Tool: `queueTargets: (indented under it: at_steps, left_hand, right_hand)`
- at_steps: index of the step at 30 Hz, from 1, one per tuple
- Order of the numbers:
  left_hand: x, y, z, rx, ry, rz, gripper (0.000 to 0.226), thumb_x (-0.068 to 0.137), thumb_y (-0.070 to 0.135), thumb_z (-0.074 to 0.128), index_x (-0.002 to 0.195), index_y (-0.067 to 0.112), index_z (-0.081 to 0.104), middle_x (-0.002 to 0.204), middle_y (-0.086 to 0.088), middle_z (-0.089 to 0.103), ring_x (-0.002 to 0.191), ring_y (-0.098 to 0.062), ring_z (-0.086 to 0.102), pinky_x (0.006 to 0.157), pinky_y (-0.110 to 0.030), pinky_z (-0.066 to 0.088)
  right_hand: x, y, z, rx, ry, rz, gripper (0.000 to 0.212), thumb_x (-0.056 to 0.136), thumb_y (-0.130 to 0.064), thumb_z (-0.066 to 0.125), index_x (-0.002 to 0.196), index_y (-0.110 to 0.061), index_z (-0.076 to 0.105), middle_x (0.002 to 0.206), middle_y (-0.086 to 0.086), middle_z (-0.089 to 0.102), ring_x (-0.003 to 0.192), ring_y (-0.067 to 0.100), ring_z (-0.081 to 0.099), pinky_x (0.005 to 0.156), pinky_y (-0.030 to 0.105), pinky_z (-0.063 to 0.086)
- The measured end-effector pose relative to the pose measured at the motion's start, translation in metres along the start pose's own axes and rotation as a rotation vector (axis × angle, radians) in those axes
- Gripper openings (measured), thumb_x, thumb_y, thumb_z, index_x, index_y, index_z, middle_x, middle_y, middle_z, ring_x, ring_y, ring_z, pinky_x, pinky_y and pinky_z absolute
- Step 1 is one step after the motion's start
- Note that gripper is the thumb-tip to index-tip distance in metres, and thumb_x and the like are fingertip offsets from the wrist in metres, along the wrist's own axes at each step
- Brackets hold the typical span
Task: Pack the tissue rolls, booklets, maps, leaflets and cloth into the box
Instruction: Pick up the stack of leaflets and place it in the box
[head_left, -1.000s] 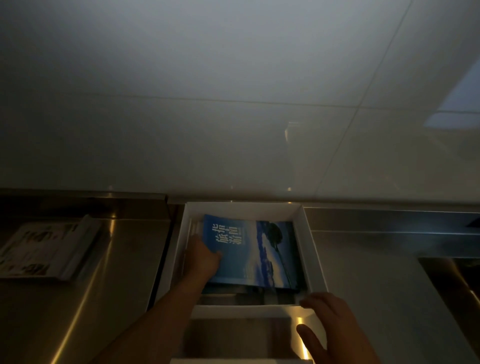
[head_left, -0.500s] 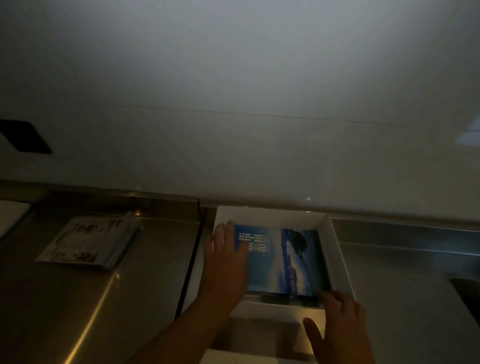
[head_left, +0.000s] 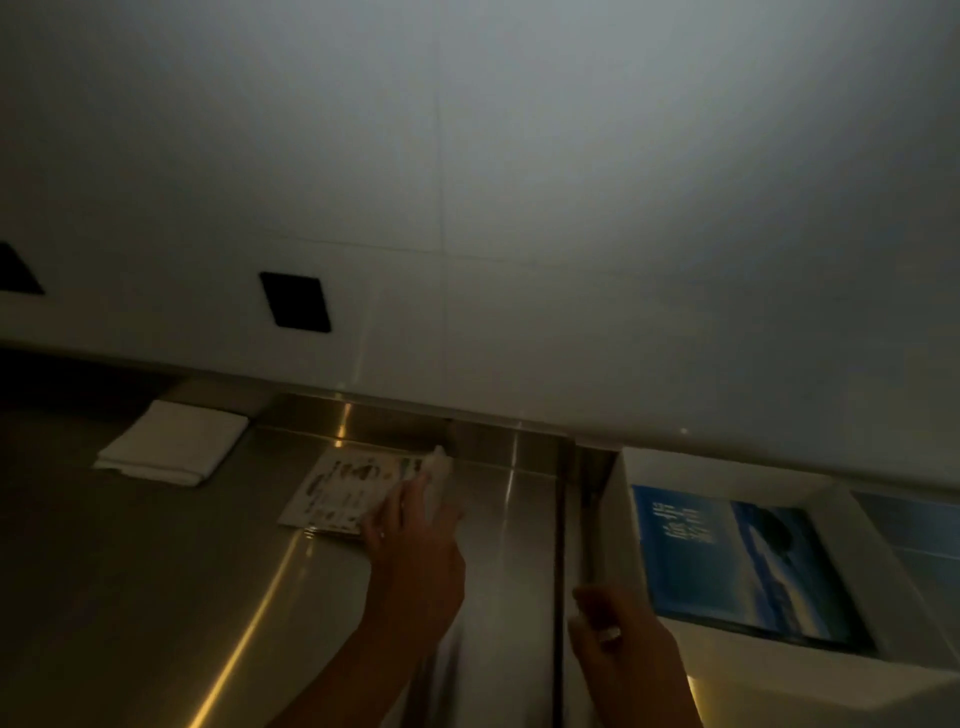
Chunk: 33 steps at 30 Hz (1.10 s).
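A stack of printed leaflets lies on the steel counter, left of centre. My left hand reaches over its near right corner, fingers spread and touching the stack's right edge, not closed around it. A white box stands at the right with a blue booklet lying flat inside. My right hand curls on the box's near left rim. A folded white cloth lies at the far left by the wall. No tissue rolls or maps are in view.
The steel counter runs along a white tiled wall with two dark rectangular outlets. A dark seam splits the counter just left of the box. The scene is dim.
My left hand left the box and the blue booklet and swung left onto the leaflets. My view turned left, so the box sits at the right and the cloth shows.
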<state>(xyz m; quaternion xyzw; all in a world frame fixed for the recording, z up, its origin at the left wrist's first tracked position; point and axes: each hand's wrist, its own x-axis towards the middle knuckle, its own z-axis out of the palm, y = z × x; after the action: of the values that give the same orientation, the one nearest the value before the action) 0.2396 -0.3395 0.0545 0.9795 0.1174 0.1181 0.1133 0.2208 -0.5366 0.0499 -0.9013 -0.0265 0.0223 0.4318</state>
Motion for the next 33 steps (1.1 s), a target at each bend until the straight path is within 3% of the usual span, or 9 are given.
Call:
queueTargets:
  at_steps: [3,5,7,10,12,15,19,29,33]
  left_hand:
    - [0.013,-0.074,-0.010,-0.017,0.018,0.001,0.042,0.050,0.017,0.079,0.089,0.029,0.068,0.124,-0.011,0.062,0.110,-0.035,0.060,0.084,-0.055,0.047]
    - [0.022,-0.116,-0.014,-0.015,0.034,-0.015,0.042,0.051,0.017,0.078,0.090,0.028,0.068,0.124,-0.011,0.061,0.111,-0.035,0.059,0.085,-0.055,0.045]
    - [0.027,-0.151,-0.017,-0.023,0.025,-0.019,0.040,0.060,0.018,0.073,0.098,0.028,0.066,0.132,-0.010,0.054,0.120,-0.032,0.051,0.095,-0.052,0.037]
    - [0.034,-0.192,-0.022,-0.038,0.002,-0.030,0.041,0.075,0.025,0.059,0.114,0.035,0.055,0.145,-0.003,0.035,0.133,-0.024,0.031,0.105,-0.045,0.020]
    - [0.040,-0.211,-0.030,-0.046,0.008,-0.063,0.041,0.077,0.026,0.056,0.117,0.037,0.052,0.145,-0.001,0.032,0.134,-0.021,0.027,0.106,-0.042,0.017]
    - [0.046,-0.230,-0.045,-0.052,0.024,-0.115,0.037,0.079,0.025,0.056,0.114,0.037,0.052,0.142,0.002,0.033,0.134,-0.019,0.027,0.106,-0.041,0.020]
    - [0.035,-0.247,-0.053,-0.091,-0.030,-0.216,0.032,0.083,0.025,0.056,0.113,0.036,0.052,0.144,0.001,0.031,0.135,-0.021,0.026,0.107,-0.042,0.024]
    - [0.005,-0.300,-0.058,-0.176,-0.103,-0.302,0.026,0.082,0.025,0.059,0.107,0.031,0.056,0.138,-0.003,0.037,0.127,-0.025,0.038,0.100,-0.036,0.038]
    - [0.025,-0.322,-0.053,-0.226,-0.123,-0.295,0.025,0.082,0.021,0.060,0.106,0.027,0.059,0.131,-0.007,0.043,0.124,-0.026,0.041,0.102,-0.035,0.038]
  right_hand:
    - [0.004,-0.041,0.054,0.060,-0.041,0.070,0.021,0.079,-0.005,0.069,0.087,-0.024,0.065,0.085,-0.003,0.068,0.068,0.006,0.062,0.059,0.011,0.044]
    - [0.007,-0.060,0.089,0.045,-0.047,0.064,0.018,0.079,-0.003,0.069,0.085,-0.020,0.066,0.082,-0.002,0.069,0.072,0.005,0.062,0.057,0.010,0.044]
    - [0.005,-0.079,0.118,0.017,-0.061,0.065,0.015,0.079,-0.003,0.070,0.086,-0.017,0.067,0.080,0.000,0.068,0.061,0.010,0.060,0.057,0.007,0.043]
    - [0.003,-0.103,0.148,-0.012,-0.101,0.067,0.013,0.079,-0.007,0.069,0.085,-0.018,0.066,0.078,0.000,0.066,0.062,0.002,0.056,0.058,0.002,0.040]
    - [0.006,-0.113,0.159,-0.012,-0.109,0.082,0.012,0.080,-0.008,0.069,0.086,-0.017,0.065,0.078,0.001,0.065,0.062,-0.001,0.054,0.059,0.001,0.039]
    - [0.012,-0.120,0.165,-0.041,-0.108,0.107,0.010,0.082,-0.012,0.067,0.091,-0.016,0.066,0.081,0.001,0.064,0.063,0.000,0.053,0.056,0.005,0.037]
    - [0.017,-0.111,0.162,-0.053,-0.113,0.159,0.011,0.083,-0.013,0.067,0.093,-0.014,0.067,0.083,0.004,0.064,0.071,0.014,0.056,0.071,0.021,0.037]
    - [0.009,-0.093,0.192,-0.001,-0.132,0.320,0.009,0.079,-0.009,0.070,0.087,-0.010,0.069,0.081,0.007,0.064,0.072,0.020,0.058,0.074,0.024,0.039]
    - [0.026,-0.095,0.211,-0.001,-0.057,0.345,0.011,0.079,-0.009,0.070,0.090,-0.011,0.068,0.088,0.010,0.068,0.073,0.020,0.057,0.075,0.025,0.039]
